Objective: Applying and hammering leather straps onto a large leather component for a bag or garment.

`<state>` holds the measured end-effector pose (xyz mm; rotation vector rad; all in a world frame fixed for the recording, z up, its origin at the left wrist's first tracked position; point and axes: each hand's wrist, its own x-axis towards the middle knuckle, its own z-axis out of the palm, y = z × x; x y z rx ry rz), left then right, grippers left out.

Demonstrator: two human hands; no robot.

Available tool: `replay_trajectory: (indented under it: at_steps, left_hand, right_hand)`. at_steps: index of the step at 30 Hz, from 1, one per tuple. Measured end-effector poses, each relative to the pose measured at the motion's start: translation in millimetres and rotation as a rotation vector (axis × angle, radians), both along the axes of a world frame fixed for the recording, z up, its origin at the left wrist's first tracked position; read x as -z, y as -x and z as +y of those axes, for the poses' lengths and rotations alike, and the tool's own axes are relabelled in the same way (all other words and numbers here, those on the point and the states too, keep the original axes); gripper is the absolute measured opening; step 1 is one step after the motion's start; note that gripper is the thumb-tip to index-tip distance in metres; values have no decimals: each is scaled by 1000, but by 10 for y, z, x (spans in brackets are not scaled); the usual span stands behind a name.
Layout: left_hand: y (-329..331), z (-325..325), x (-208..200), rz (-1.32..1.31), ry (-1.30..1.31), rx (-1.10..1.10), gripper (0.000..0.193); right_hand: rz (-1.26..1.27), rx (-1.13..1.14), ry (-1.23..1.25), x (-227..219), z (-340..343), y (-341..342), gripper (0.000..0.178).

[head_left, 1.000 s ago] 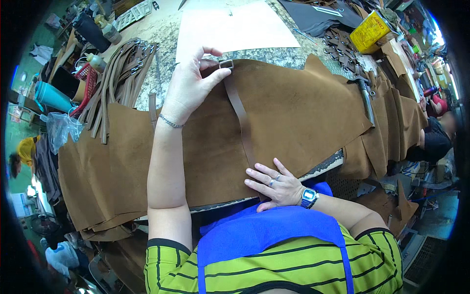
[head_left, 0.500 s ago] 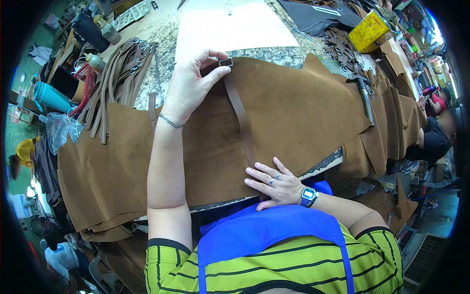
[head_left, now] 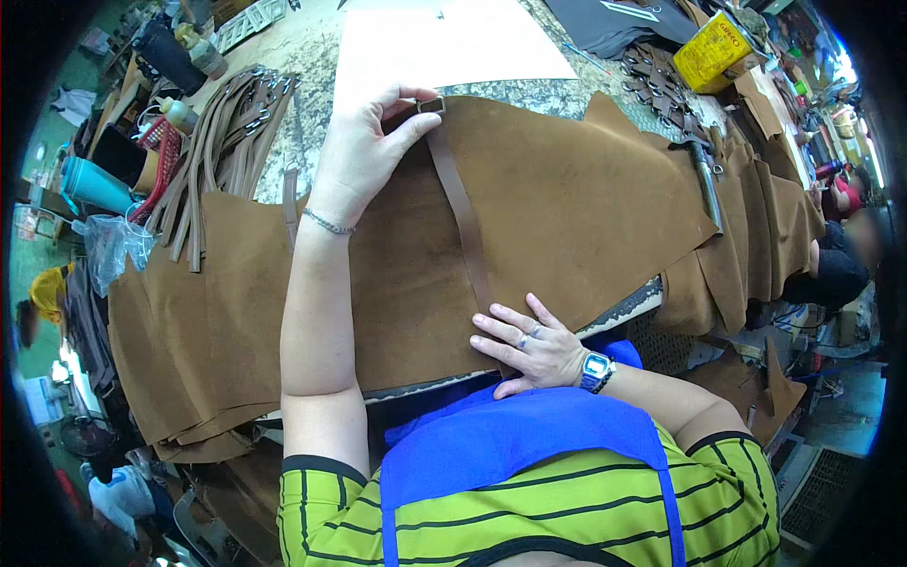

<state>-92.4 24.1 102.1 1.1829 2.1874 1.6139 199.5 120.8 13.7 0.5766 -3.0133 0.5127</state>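
A wide piece of brown leather (head_left: 557,198) lies across the table in front of me. Down its middle runs a narrow brown leather strap (head_left: 457,194) with a metal buckle (head_left: 432,105) at its far end. Thumb and fingers of my left hand (head_left: 378,142) pinch the strap at the buckle, by the leather's far edge. My right hand (head_left: 534,348) lies flat near the table's front edge, fingers spread, over the strap's near end. That end is partly hidden under the fingers.
Many straps with metal clips (head_left: 227,161) lie at left, beside a red basket (head_left: 165,156) and a turquoise tumbler (head_left: 97,185). A white sheet (head_left: 453,47) is at the back. A hammer-like metal tool (head_left: 702,184) rests on the leather at right, below a yellow can (head_left: 713,52).
The view has shifted slightly, so the table things sit a little higher. My left hand keeps its pinch at the buckle, and my right hand stays flat on the leather.
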Motion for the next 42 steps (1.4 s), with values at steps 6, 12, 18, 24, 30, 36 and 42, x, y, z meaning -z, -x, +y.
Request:
replay_trajectory:
  at_steps: [6, 12, 18, 24, 30, 36, 42]
  left_hand:
    - [252, 64, 528, 311, 118, -166, 25]
    - [190, 55, 850, 533, 252, -7, 34]
    - [-45, 5, 1038, 796, 616, -107, 53]
    - [-197, -75, 1144, 692, 596, -87, 66]
    - [-215, -96, 1180, 790, 621, -90, 70]
    - [-434, -239, 1145, 783, 651, -62, 66]
    - [-777, -394, 1060, 785, 609, 25, 58]
  right_hand:
    - [55, -10, -14, -29, -13, 22, 81]
    - [12, 19, 91, 13, -21, -21, 84]
    - [30, 16, 81, -2, 5, -5, 81]
    - [32, 84, 441, -57, 134, 56, 65]
    - [48, 204, 689, -254, 376, 582, 36]
    - [182, 103, 312, 56, 395, 704, 44]
    - [88, 8, 27, -14, 233, 205, 55]
